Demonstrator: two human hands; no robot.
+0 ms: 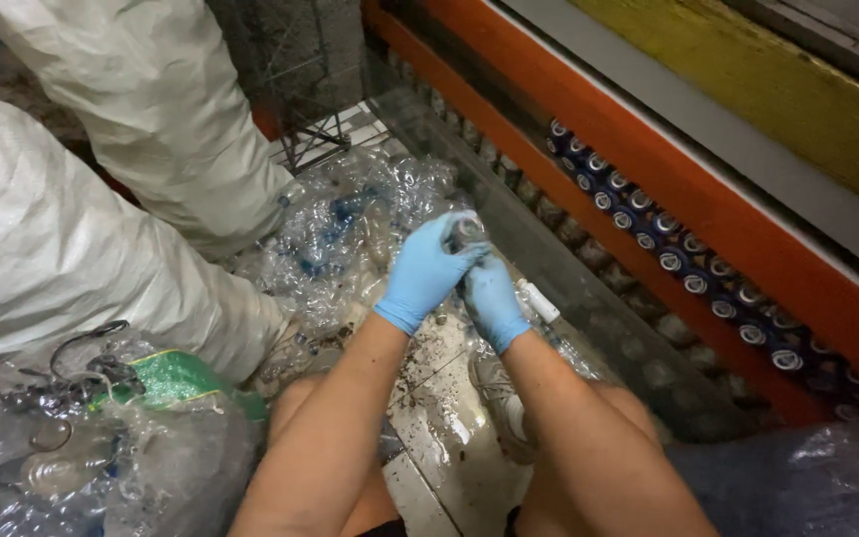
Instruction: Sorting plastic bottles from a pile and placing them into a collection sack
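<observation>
Here, a clear plastic bottle (466,231) was held up between the two gloved hands, above a dirty tiled floor (439,398) and just in front of a heap of crushed clear bottles (350,229); the left hand (425,270), in a blue glove, had its fingers curled over the bottle's top end, closed on it; the right hand (492,298), also blue-gloved, was wrapped round the bottle's lower part from beneath, fingers shut on it, though how much of the bottle lay inside that grip could not be told; both bare forearms ran down toward the camera, over bent knees and a worn shoe (499,398); to the left stood two large white woven sacks (101,199), and nearer the camera a clear bag of bottles (101,457) with a green patch; to the right, an orange shelf beam (708,189) ran diagonally, with rows of blue-capped bottles (668,249) stacked beneath it
</observation>
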